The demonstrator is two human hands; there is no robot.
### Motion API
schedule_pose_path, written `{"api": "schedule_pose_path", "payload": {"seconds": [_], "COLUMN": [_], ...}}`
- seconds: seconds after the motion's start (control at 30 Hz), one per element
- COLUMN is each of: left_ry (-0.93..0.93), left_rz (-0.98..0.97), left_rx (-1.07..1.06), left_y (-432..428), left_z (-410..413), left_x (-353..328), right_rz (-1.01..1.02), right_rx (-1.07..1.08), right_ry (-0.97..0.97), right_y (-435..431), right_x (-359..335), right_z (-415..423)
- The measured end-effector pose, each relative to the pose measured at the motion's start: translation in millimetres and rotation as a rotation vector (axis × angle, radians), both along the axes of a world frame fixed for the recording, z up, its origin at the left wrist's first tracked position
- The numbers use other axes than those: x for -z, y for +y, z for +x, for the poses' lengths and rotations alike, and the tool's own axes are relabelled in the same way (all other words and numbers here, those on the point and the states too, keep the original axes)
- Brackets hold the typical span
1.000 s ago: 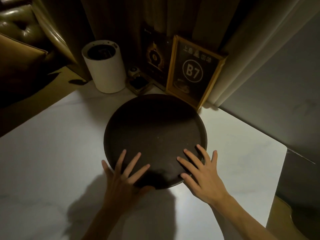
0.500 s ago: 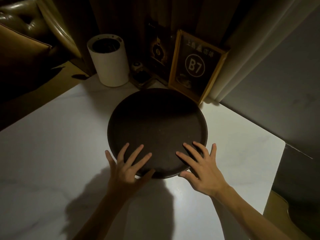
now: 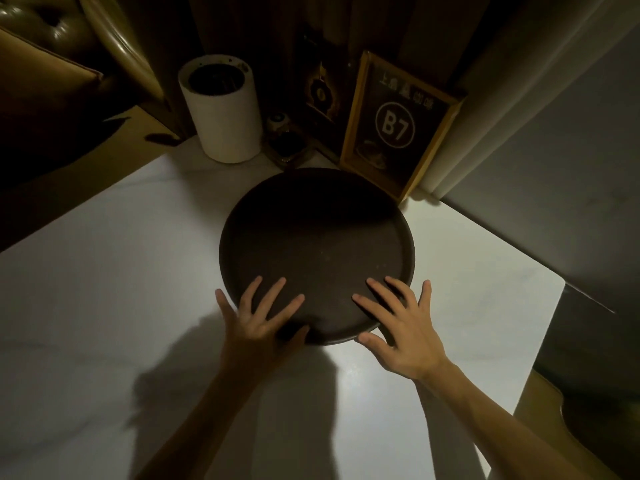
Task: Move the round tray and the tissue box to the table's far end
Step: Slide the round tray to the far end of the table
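Note:
A dark round tray [image 3: 317, 237] lies flat on the white marble table [image 3: 104, 289], with its far rim close to the items at the table's far end. My left hand [image 3: 258, 323] rests on the tray's near-left rim, fingers spread flat on its surface and thumb at the edge. On the near-right rim my right hand [image 3: 405, 334] lies the same way, fingers apart. Neither hand grips anything. At the far left corner stands a white cylindrical container [image 3: 225, 123] with a dark opening on top. I see no rectangular tissue box.
A gold-framed sign reading B7 [image 3: 394, 126] leans at the far end beside the tray, with small dark items [image 3: 287, 140] between it and the cylinder. Curtains [image 3: 502, 81] hang behind. A leather armchair [image 3: 52, 46] stands far left. The table's right edge [image 3: 540, 341] is near.
The view has shifted a little. Both hands stay spread on the tray's near rim, and the tray has edged at most slightly toward the far end.

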State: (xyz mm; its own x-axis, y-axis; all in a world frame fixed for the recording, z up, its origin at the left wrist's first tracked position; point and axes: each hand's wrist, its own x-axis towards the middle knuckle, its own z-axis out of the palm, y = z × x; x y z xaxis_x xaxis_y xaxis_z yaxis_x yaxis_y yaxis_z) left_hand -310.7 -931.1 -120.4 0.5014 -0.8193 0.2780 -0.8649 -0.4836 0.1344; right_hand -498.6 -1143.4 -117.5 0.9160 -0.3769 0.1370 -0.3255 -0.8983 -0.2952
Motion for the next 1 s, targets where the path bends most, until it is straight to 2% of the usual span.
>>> {"api": "schedule_pose_path", "payload": {"seconds": [0.33, 0.5, 0.63, 0.7, 0.77, 0.83, 0.9, 1.0], "left_ry": [0.118, 0.158, 0.293, 0.354, 0.564, 0.612, 0.624, 0.811], "left_rz": [0.222, 0.443, 0.609, 0.606, 0.644, 0.689, 0.682, 0.616], "left_rx": [-0.003, 0.033, -0.059, -0.15, -0.262, -0.33, -0.412, -0.51], "left_y": [-0.2, 3.1, 1.2, -6.7, -18.2, -29.8, -40.5, -60.1], "left_z": [1.9, 5.4, -6.6, -14.6, -22.1, -36.7, -46.6, -51.8], "left_x": [-12.0, -23.1, -43.2, -52.9, -65.3, -78.0, -88.0, -101.3], "right_rz": [0.015, 0.014, 0.01, 0.024, 0.069, 0.126, 0.197, 0.28], "right_rx": [-0.001, -0.022, -0.024, -0.027, -0.045, -0.077, -0.099, -0.138], "right_ry": [0.056, 0.081, 0.221, 0.31, 0.419, 0.546, 0.663, 0.796], "right_y": [-3.2, -3.1, -2.9, -5.1, -10.1, -16.2, -21.7, -30.1], "right_x": [-4.1, -6.8, -16.5, -24.6, -38.1, -55.6, -76.3, -104.1], "right_z": [1.9, 1.5, 2.1, 5.3, 8.0, 13.7, 26.3, 42.0]}}
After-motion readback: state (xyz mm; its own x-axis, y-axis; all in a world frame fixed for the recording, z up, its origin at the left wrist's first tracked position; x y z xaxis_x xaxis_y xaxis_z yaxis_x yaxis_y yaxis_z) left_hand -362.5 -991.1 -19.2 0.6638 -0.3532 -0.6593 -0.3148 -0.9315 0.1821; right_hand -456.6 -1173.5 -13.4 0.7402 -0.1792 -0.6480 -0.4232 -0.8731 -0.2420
